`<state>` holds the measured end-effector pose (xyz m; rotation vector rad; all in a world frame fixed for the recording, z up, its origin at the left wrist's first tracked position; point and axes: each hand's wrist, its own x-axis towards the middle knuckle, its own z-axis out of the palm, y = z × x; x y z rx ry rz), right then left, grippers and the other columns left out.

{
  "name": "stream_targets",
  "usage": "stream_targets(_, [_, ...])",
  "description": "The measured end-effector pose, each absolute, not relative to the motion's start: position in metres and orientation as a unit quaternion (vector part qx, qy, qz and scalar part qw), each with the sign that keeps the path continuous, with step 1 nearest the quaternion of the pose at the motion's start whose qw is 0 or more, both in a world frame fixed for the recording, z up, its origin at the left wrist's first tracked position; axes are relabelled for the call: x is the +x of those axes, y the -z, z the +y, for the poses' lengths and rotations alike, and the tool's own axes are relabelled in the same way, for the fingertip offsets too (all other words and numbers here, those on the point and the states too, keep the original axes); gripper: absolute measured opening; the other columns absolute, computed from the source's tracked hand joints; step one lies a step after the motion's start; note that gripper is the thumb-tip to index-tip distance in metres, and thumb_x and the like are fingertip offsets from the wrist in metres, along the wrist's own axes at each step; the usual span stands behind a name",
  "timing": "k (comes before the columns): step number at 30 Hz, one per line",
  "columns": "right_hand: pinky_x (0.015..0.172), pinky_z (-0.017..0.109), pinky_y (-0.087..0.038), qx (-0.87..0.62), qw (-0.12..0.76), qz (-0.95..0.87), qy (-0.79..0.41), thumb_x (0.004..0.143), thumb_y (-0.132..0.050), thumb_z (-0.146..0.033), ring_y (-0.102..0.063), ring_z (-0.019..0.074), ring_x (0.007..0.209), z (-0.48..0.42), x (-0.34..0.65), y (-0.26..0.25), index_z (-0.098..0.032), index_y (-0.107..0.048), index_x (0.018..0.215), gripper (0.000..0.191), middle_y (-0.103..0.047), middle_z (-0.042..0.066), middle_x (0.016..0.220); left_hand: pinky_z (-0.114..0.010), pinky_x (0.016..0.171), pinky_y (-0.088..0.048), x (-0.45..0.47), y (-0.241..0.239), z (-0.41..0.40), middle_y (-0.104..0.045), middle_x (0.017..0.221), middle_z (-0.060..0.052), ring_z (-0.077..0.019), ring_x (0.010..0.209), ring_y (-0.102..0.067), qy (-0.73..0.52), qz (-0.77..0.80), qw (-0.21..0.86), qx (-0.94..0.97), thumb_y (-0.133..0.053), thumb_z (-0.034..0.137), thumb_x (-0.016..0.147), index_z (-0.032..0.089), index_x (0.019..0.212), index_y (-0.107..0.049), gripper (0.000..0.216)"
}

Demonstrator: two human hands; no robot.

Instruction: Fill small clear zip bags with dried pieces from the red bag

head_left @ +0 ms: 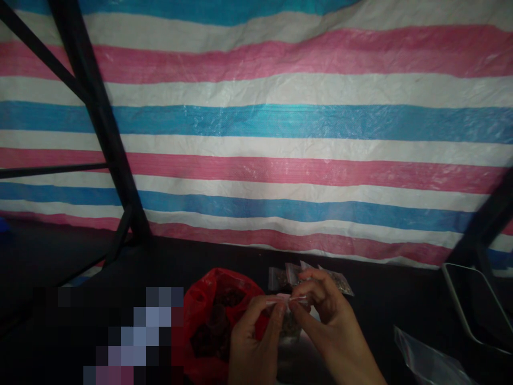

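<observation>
— What sits closest, at the bottom edge?

— Both hands, cut off at the wrists by the lower frame. The left hand (252,342) and the right hand (326,321) meet at bottom centre, fingertips facing each other, pinching the top edge of a small clear bag (289,315). Thumbs and forefingers are pressed on its strip; the other fingers curl loosely.

— What's in the bag?

— Dark bits, too dim and blurred to name. Most of the bag is hidden behind the fingers.

— And around them?

— A red plastic bag (216,315) gapes open just left of the hands, its contents dark and unclear. More small filled bags (320,278) lie just behind the right hand on the black worktop (380,299). A clear bag (428,363) is cut off at lower right, near a grey-rimmed tray (460,299). A pixelated patch covers the lower left. A striped tarp (280,123) fills the background.
</observation>
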<state>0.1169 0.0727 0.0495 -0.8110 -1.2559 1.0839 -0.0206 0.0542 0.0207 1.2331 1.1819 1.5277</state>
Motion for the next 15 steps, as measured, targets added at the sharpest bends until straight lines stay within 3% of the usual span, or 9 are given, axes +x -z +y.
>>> stream_targets(4, [0.070, 0.023, -0.047, -0.364, 0.610, -0.557, -0.431, 0.083, -0.085, -0.029, -0.059, 0.0134, 0.072, 0.0719, 0.1169, -0.0524, -0.028, -0.060, 0.101, 0.031, -0.068, -0.005, 0.078, -0.027, 0.085, -0.060, -0.0200, -0.0214, 0.0541, -0.084, 0.102, -0.006, -0.0222, 0.091, -0.076, -0.612, 0.487, 0.417, 0.464, -0.074, 0.060, 0.088, 0.025, 0.096, -0.083, 0.037])
stream_targets(10, [0.071, 0.024, -0.053, -0.364, 0.575, -0.563, -0.469, 0.087, -0.083, -0.041, -0.068, 0.0161, 0.079, 0.0710, 0.1147, -0.0467, -0.031, -0.060, 0.124, 0.045, -0.071, -0.003, 0.086, -0.028, 0.085, -0.056, -0.0211, -0.0206, 0.0499, -0.080, 0.099, -0.006, -0.0223, 0.090, -0.072, -0.586, 0.508, 0.403, 0.486, -0.070, 0.062, 0.090, 0.024, 0.095, -0.080, 0.040])
stream_targets(15, [0.072, 0.022, -0.056, -0.377, 0.566, -0.590, -0.436, 0.086, -0.083, -0.037, -0.071, 0.0151, 0.077, 0.0693, 0.1200, -0.0502, -0.029, -0.064, 0.104, 0.028, -0.072, -0.003, 0.080, -0.028, 0.082, -0.051, -0.0147, -0.0190, 0.0447, -0.072, 0.083, -0.001, -0.0203, 0.084, -0.067, -0.616, 0.484, 0.382, 0.490, -0.069, 0.061, 0.091, 0.024, 0.078, -0.073, 0.040])
